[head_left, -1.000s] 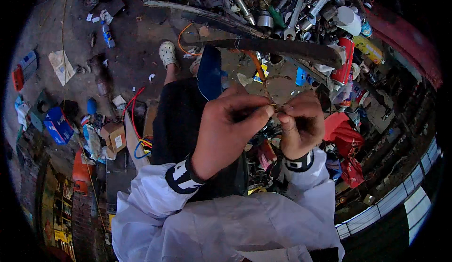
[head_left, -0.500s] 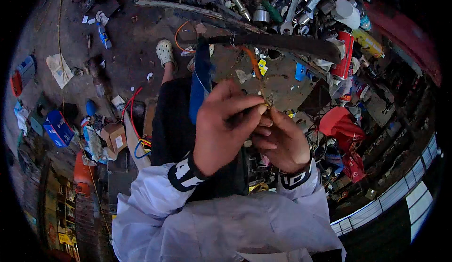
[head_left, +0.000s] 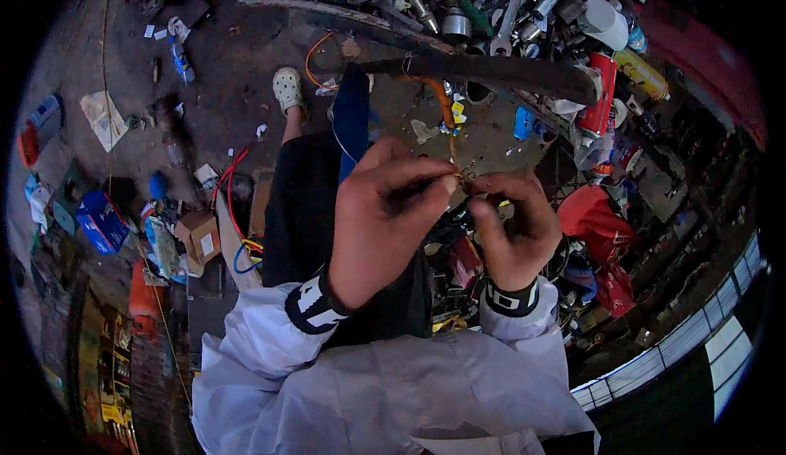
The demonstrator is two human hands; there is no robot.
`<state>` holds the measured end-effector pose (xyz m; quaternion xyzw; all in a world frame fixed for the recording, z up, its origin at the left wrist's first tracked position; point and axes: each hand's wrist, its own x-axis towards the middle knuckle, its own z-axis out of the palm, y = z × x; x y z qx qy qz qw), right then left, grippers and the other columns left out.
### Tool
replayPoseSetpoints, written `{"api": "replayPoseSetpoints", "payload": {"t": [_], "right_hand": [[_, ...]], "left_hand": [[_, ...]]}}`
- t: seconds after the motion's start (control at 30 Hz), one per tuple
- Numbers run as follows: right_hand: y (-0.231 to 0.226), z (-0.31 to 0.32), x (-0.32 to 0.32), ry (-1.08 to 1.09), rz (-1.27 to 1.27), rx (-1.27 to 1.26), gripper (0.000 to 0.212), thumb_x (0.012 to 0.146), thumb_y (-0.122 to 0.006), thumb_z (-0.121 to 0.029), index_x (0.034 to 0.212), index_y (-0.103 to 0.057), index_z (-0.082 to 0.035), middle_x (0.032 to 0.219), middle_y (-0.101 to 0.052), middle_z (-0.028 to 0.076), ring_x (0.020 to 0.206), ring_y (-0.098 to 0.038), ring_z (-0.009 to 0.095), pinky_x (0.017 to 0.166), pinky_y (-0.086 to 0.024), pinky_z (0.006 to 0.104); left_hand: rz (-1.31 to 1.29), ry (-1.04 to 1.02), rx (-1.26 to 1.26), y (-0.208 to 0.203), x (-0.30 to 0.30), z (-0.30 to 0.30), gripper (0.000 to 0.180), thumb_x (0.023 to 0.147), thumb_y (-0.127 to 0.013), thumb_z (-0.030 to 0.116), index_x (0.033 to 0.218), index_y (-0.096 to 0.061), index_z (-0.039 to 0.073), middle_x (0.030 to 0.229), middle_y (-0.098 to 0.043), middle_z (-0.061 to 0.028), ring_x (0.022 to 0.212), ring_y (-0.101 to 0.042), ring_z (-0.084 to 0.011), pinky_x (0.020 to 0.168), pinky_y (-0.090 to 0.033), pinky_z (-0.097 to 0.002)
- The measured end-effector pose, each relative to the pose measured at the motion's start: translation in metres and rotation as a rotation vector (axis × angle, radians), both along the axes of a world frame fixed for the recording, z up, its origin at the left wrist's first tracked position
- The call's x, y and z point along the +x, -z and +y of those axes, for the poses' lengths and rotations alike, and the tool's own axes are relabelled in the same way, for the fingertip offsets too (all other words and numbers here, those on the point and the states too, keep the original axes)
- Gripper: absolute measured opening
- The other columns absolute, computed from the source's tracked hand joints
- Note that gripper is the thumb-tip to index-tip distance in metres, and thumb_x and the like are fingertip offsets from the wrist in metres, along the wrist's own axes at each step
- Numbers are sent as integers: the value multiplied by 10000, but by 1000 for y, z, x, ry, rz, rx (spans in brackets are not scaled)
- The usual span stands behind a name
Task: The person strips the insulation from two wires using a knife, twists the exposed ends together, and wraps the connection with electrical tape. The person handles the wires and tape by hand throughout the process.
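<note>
2 hands pinch a small brass-coloured part over a cluttered workbench.

The left hand (head_left: 385, 218) and the right hand (head_left: 512, 230) meet fingertip to fingertip in the middle of the view, both closed around a small brass-coloured part (head_left: 464, 182); what exactly it is cannot be told, as the fingers cover most of it. Both wrists come out of white sleeves with dark cuffs. Just beyond the hands lies a dirty bench top (head_left: 491, 140), with a long dark bar (head_left: 491, 70) across its far edge and a red spray can (head_left: 600, 95) to the right. On the floor at the far left sits a blue box (head_left: 100, 219), and a light-coloured shoe (head_left: 288, 88) shows beyond the hands.
</note>
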<state>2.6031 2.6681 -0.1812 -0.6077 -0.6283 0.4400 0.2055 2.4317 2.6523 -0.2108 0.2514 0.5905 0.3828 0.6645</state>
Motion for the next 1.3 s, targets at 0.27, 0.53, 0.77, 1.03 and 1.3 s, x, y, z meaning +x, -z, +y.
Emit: {"api": "replayPoseSetpoints", "payload": {"t": [0.27,0.53,0.77,1.03,1.3], "right_hand": [[-9,18,-10,-217,-195,39,160,740,-694,15,884,-632,-17,795,-652,109,679,-611,255,614,-472,320],[-9,23,-2,-18,136,-600,139,888,-581,-45,995,-532,29,842,-583,103,757,-569,165,717,-457,290],[13,19,9,-106,330,-534,110,934,-523,-85,1002,-529,2,884,-556,59,795,-553,121,706,-454,272],[13,5,-2,463,812,-1160,274,967,-509,-214,1180,-519,-41,874,-522,7,699,-465,70,543,-386,213],[24,-8,7,559,1232,-1486,276,992,-496,-264,1161,-509,-47,764,-461,-20,588,-370,29,418,-311,157]], "left_hand": [[83,-5,101,3,-1,-5,143,801,-716,47,935,-701,3,789,-517,-65,665,-511,-133,574,-395,-250],[-19,48,78,3,-7,-6,141,823,-702,43,951,-697,-16,825,-534,-50,784,-513,-135,698,-397,-246],[-45,63,98,9,-6,-8,137,814,-699,31,939,-683,-22,838,-573,-89,749,-578,-164,646,-446,-259],[-85,-51,90,10,-1,-11,127,819,-684,14,943,-686,-16,817,-568,-80,770,-579,-163,671,-454,-263],[-156,166,160,19,-13,-7,94,868,-646,32,932,-683,-26,883,-596,-65,854,-574,-148,767,-450,-264]]}}
